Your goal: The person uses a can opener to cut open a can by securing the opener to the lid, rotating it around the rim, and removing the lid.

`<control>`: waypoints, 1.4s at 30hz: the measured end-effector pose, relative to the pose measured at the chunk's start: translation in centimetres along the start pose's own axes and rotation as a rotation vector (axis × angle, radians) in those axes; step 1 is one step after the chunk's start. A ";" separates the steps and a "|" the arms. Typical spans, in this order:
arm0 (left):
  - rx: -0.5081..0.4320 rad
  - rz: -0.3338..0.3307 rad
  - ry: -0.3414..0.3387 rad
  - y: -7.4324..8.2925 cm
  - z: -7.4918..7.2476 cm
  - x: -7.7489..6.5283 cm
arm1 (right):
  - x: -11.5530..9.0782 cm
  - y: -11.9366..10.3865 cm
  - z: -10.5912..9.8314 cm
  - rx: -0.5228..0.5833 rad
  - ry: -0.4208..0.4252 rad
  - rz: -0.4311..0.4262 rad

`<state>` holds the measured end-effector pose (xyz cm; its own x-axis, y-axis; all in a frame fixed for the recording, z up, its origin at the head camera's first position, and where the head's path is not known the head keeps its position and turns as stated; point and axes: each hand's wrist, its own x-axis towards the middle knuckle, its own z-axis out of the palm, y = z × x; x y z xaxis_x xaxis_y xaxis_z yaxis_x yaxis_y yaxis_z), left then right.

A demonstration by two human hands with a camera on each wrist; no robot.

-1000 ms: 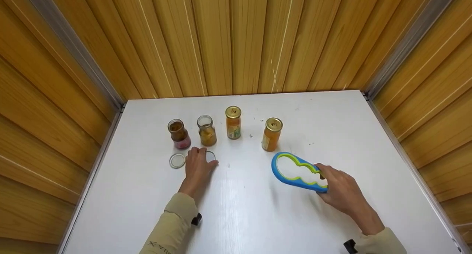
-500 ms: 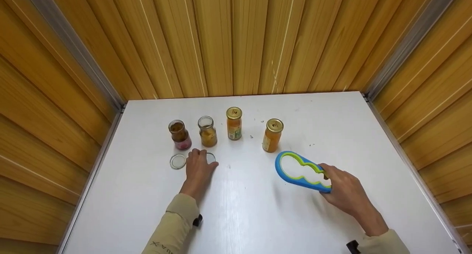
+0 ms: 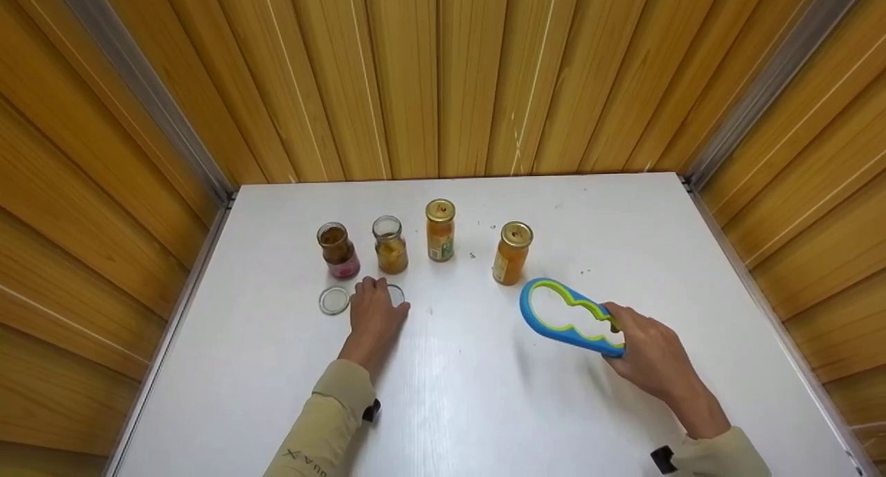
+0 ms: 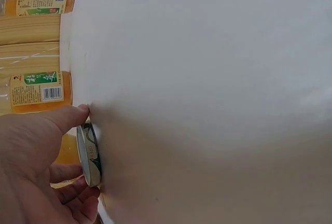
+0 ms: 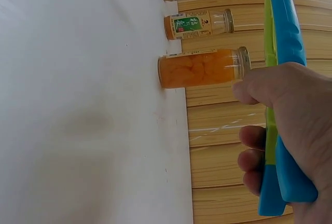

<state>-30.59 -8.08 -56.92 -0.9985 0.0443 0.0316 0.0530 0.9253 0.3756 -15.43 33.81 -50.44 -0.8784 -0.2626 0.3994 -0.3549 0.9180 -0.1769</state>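
My left hand is down at the white table, thumb and fingers on either side of a jar lid. In the left wrist view the lid lies flat with "OPEN" printed on its rim. Beside that hand rests a second lid, inner side up. My right hand grips a blue and green multi-size jar opener by its handle end, raised over the table. Just beyond the opener's loop stands a capped jar of orange fruit. The right wrist view shows fingers wrapped round the opener.
Another capped jar stands at the back middle. To its left are an uncapped jar with yellow fruit and an uncapped jar with dark and pink contents. Wood-patterned walls enclose the table at back and sides.
My right hand has drifted slightly to the right with the jar opener. The left hand stays at the lid, and the jars have not moved.
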 end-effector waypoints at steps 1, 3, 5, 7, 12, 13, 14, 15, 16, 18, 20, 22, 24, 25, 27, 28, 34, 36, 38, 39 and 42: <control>0.001 -0.001 -0.002 0.0 0.0 0.0 | 0.0 0.1 -0.1 0.000 0.002 -0.002; 0.002 -0.002 0.001 0.0 -0.1 -0.2 | -0.1 0.3 -0.1 0.003 0.004 0.001; 0.000 -0.008 0.001 0.0 -0.1 -0.2 | -0.1 0.6 -0.2 0.008 0.007 0.004; -0.015 -0.016 -0.003 0.2 -0.2 -0.4 | -0.2 0.9 -0.3 0.013 0.014 0.001; -0.056 -0.025 -0.026 1.1 -0.7 -0.7 | -0.3 1.6 -0.5 0.015 0.030 -0.004; -0.058 -0.018 -0.022 1.2 -0.7 -0.8 | -0.3 1.7 -0.6 0.015 0.032 -0.002; -0.062 -0.010 -0.019 1.3 -0.8 -0.9 | -0.2 1.8 -0.6 0.014 0.033 -0.001; -0.063 -0.002 -0.013 1.5 -0.9 -0.9 | -0.2 1.9 -0.6 0.011 0.033 0.000; -0.064 0.008 -0.004 1.6 -1.0 -1.0 | -0.2 2.1 -0.6 0.008 0.034 0.001; -0.068 0.037 0.028 1.9 -1.2 -1.2 | -0.2 2.3 -0.7 0.007 0.041 0.003; -0.074 0.058 0.053 2.2 -1.4 -1.4 | -0.1 2.5 -0.7 0.005 0.046 0.006; -0.081 0.071 0.066 2.5 -1.6 -1.5 | -0.1 2.7 -0.8 0.004 0.049 0.014; -0.103 0.067 0.061 2.8 -1.8 -1.6 | -0.1 2.9 -0.9 0.002 0.048 0.025; -0.120 0.062 0.058 3.0 -1.9 -1.6 | -0.1 3.0 -0.9 0.001 0.046 0.031; -0.155 0.055 0.055 3.4 -2.1 -1.7 | -0.1 3.1 -0.9 0.001 0.042 0.044; -0.170 0.055 0.061 3.6 -2.2 -1.8 | -0.1 3.3 -0.9 -0.001 0.040 0.050; -0.273 0.128 0.145 4.8 -2.7 -1.8 | -0.2 3.9 -0.9 -0.004 0.033 0.079; -0.297 0.148 0.167 5.1 -2.8 -1.7 | -0.2 4.1 -0.9 -0.002 0.033 0.085; -0.320 0.159 0.180 5.4 -2.8 -1.6 | -0.2 4.4 -0.9 0.002 0.035 0.092; -0.332 0.161 0.181 5.6 -2.9 -1.5 | -0.2 4.5 -0.9 0.005 0.035 0.096; -0.358 0.159 0.183 6.0 -2.9 -1.1 | -0.2 4.8 -0.9 0.012 0.031 0.111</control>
<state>-29.13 -3.69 -52.06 -0.9607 0.0782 0.2664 0.2388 0.7220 0.6494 -16.63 38.52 -50.53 -0.9020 -0.1504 0.4046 -0.2603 0.9373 -0.2319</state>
